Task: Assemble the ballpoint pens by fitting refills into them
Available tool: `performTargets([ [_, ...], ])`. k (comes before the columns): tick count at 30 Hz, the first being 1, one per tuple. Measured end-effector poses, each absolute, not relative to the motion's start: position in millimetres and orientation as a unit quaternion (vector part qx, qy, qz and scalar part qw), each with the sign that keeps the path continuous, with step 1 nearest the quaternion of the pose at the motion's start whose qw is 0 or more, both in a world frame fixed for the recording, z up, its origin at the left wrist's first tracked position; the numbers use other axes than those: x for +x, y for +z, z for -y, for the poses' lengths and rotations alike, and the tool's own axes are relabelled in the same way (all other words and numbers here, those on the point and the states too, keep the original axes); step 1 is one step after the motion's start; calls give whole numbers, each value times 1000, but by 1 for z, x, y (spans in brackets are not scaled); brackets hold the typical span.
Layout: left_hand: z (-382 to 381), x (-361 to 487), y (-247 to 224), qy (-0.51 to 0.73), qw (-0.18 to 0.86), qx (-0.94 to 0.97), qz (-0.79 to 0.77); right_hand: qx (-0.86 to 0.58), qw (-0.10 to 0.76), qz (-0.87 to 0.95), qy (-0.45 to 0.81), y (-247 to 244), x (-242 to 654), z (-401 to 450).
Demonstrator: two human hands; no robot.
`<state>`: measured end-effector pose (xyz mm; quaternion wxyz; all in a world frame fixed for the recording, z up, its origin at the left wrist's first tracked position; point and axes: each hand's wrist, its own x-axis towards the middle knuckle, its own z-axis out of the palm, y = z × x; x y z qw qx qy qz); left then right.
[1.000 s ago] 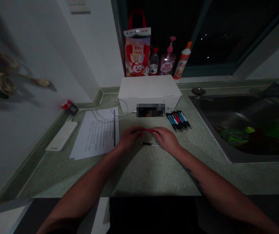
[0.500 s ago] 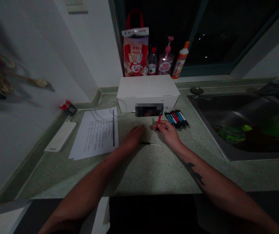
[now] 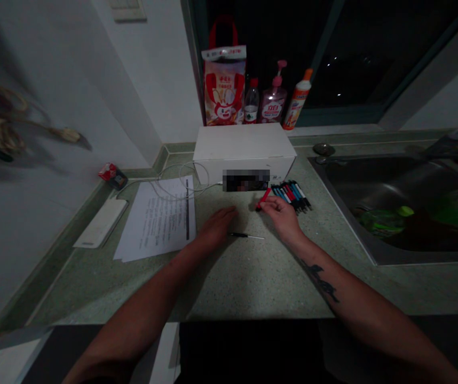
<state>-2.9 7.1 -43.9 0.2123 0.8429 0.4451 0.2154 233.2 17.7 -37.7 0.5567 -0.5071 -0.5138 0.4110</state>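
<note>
Between the fingertips of my right hand [image 3: 281,214] is a red pen barrel [image 3: 266,197], tilted with its top to the right. A row of pens [image 3: 293,196] in blue, red, white and black lies just beyond that hand. My left hand [image 3: 218,224] lies flat on the counter with fingers stretched out, holding nothing. Close to its fingers is a thin pen refill [image 3: 247,236] with a black end and a pale shaft, lying on the counter between both hands.
A white box [image 3: 245,144] stands at the back, with a partly blurred phone [image 3: 249,181] against its front. Printed sheets [image 3: 157,218], a white power bank [image 3: 101,223] and a cable are on the left. A steel sink [image 3: 345,213] is on the right.
My right hand has shifted slightly right, and the red pen barrel in it has tipped further to the right. The left hand and the refill stay nearly where they were.
</note>
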Motion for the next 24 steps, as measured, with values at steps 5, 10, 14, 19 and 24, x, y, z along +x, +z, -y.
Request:
performTargets([
  [5,-7,-2,-41,212,187,842,-458,-514,568,510,392,-39,231,-17],
  [10,-7,-1,-38,222,175,836,-470,-504,568,490,428,-36,232,-17],
  [14,-5,1,-35,223,170,840,-465,-483,567,459,484,-35,231,-17],
  [19,-4,2,-30,214,145,842,-474,-507,549,478,461,-40,234,-18],
  [24,-3,2,-26,200,122,841,-487,-537,383,730,182,-34,238,-11],
])
